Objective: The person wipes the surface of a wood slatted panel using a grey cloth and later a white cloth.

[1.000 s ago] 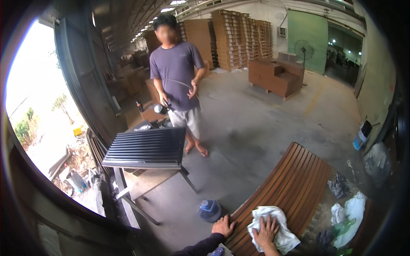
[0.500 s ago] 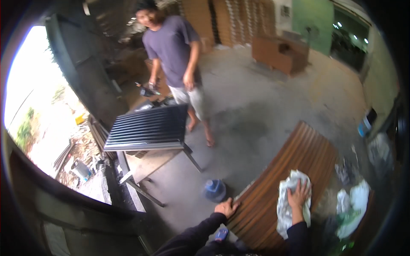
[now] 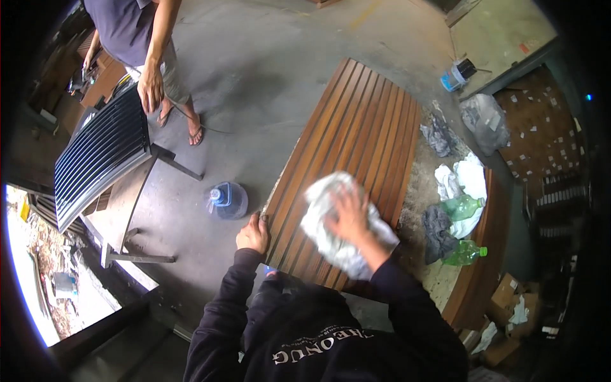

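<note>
A slatted brown wooden panel [image 3: 356, 127] slants across the middle, its near end close to my body. My left hand [image 3: 253, 235] is closed round the panel's near left edge. Pressed flat on a crumpled white cloth [image 3: 324, 239], my right hand [image 3: 350, 216] has its fingers spread, slightly smeared by motion. The cloth lies on the slats toward the panel's near right side. Part of the panel under the cloth and my arm is hidden.
Left of the panel stands a blue-tinted water jug [image 3: 228, 200] on the floor. A person [image 3: 153, 83] stands by a dark slatted panel [image 3: 105, 156] on a stand. At right lie green bottles [image 3: 464, 253], a grey rag [image 3: 437, 232], white cloth [image 3: 472, 181] and a bucket [image 3: 454, 77].
The view has swung down and to the right. My right hand and the cloth have shifted toward my left hand, across the slats. My left hand stays at the panel's edge.
</note>
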### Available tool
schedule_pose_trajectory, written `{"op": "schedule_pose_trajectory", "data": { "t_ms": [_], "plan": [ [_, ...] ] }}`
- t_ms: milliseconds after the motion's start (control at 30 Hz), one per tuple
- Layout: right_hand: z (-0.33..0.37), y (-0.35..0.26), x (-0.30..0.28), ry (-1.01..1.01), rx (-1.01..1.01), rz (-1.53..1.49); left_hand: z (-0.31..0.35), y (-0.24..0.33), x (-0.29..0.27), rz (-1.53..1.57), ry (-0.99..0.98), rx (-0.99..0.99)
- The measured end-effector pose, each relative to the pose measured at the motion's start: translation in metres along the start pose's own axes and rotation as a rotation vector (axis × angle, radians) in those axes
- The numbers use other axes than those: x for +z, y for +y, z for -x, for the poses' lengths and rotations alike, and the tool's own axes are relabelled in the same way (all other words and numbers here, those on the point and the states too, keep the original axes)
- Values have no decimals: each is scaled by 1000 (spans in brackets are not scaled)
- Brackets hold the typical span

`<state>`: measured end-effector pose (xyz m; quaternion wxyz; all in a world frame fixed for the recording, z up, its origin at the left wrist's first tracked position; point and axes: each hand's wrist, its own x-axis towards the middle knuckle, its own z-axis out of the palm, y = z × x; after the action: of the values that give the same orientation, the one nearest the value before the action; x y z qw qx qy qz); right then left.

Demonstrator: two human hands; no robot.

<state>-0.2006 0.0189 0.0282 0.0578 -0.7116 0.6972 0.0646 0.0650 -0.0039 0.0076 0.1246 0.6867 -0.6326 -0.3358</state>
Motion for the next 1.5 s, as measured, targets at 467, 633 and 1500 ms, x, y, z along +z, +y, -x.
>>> {"op": "schedule_pose_trajectory", "data": {
  "t_ms": [467,633,1500],
  "plan": [
    [48,-59,7,121,-42,-110,22,-19,20,-52,43,131],
    [103,5,34,188,239,-90,69,-23,31,-192,113,148],
    [115,-81,20,-19,-313,-150,81,-108,15,952,-209,-302]
  ]
}}
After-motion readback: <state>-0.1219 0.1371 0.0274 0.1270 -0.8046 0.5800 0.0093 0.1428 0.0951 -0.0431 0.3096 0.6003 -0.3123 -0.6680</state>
